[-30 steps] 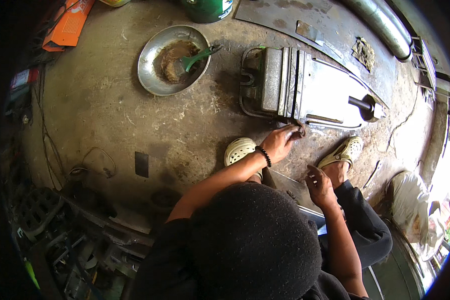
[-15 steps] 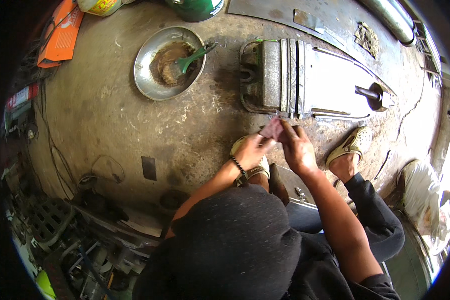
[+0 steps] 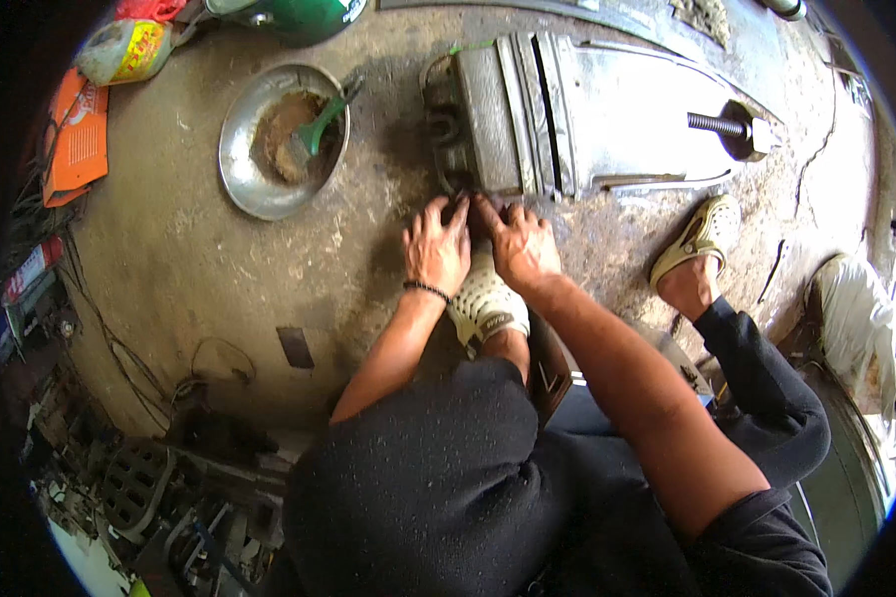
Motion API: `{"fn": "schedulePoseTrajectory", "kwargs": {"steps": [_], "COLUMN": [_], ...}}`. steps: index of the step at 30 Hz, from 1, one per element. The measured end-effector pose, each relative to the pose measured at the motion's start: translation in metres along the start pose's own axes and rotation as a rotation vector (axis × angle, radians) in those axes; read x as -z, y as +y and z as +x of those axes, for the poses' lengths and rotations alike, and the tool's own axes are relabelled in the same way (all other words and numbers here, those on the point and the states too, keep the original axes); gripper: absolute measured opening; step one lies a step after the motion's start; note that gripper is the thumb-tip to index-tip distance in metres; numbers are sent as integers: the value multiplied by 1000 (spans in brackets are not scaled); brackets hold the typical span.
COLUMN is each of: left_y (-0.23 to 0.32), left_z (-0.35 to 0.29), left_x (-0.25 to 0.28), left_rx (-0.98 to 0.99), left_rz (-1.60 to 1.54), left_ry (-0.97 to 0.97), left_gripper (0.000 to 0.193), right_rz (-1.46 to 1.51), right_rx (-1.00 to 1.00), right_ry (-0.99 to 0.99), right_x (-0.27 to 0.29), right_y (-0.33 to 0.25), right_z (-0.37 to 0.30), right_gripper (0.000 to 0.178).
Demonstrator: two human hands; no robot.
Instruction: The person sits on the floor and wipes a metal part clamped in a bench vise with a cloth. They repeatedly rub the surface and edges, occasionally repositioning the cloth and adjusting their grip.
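A large metal bench vise (image 3: 498, 119) lies on the stained floor ahead of me, with a threaded screw and nut at its right end. My left hand (image 3: 436, 251) and my right hand (image 3: 524, 247) meet at its near left edge. On both, the fingers are bent and the fingertips press close together against the metal. Only a dark patch shows between them, so what they pinch is hidden. To the left stands a round metal bowl (image 3: 237, 149) holding brown sludge. A brush (image 3: 314, 131) with a green handle leans in it.
My pale clogs (image 3: 486, 303) stand close to the vise. At the far left are an orange box (image 3: 76, 139), a plastic jug (image 3: 127, 52) and a green container (image 3: 294, 20). Cables and metal parts lie along the left; a white sack (image 3: 851, 313) stands at right.
Both hands, which held a small reddish folded piece in front of the vise, have moved forward and left to its near edge. That piece is now hidden. The view has shifted.
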State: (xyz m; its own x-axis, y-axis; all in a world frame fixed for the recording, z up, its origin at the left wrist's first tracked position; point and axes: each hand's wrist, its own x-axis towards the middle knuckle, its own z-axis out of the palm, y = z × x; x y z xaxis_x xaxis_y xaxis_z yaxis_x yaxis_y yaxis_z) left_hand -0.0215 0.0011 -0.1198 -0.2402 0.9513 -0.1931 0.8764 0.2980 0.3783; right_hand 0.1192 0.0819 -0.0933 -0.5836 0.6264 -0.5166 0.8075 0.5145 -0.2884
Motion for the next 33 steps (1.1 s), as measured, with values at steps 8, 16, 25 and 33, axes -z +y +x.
{"fn": "schedulePoseTrajectory", "kwargs": {"steps": [8,16,25,33], "left_y": [-44,-58,-28,-41], "left_z": [7,-9,-6,-27], "left_x": [25,66,67,69], "left_rx": [175,304,221,230], "left_rz": [-286,-339,-520,-483], "left_ry": [368,419,432,329], "left_gripper": [47,45,45,42], "right_rz": [-18,140,35,-1], "right_rx": [114,-133,103,1], "right_ry": [-127,-103,-166,-138], "right_x": [-4,54,10,33], "right_y": [24,74,5,89], "right_z": [25,-36,17,-15], "right_gripper": [56,69,51,49]}}
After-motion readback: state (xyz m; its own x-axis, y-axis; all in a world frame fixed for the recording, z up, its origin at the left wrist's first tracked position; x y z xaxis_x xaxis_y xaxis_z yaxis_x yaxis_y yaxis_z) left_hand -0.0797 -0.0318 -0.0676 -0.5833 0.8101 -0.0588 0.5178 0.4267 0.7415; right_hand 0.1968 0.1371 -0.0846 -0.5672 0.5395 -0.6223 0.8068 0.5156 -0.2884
